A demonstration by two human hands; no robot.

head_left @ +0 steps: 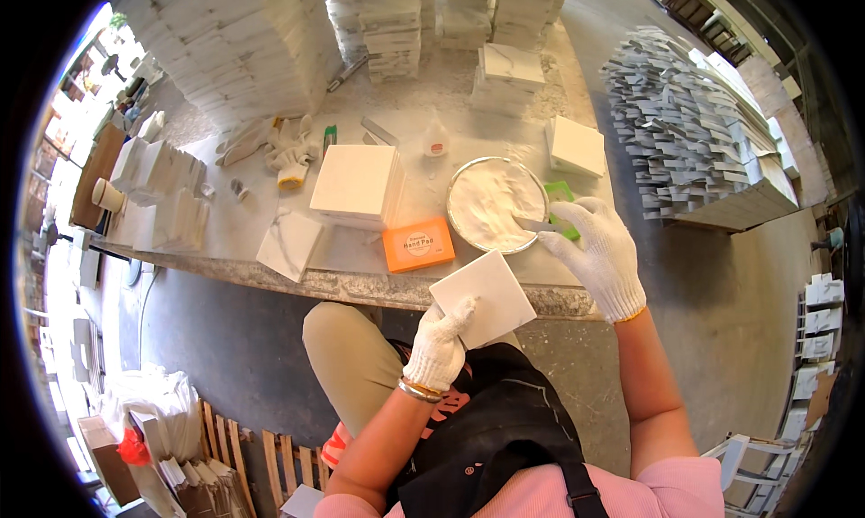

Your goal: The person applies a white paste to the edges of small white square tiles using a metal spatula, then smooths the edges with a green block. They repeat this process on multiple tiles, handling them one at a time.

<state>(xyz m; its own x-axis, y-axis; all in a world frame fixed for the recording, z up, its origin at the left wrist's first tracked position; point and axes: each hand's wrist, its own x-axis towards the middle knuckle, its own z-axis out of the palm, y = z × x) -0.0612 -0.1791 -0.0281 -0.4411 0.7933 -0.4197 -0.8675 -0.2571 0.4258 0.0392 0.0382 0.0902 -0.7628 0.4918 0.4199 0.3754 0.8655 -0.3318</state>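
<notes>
On the counter (225, 225), stacks (225, 40) are cropped; before it, a tile (496, 302) is grasped by the left hand (440, 342), and a scraper (532, 223), handle hidden, by the right hand (602, 255) at the bowl (450, 203).

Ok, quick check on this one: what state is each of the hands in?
Left hand: closed, holding a square white tile.
Right hand: closed, holding a flat-bladed spatula, handle hidden.
</notes>
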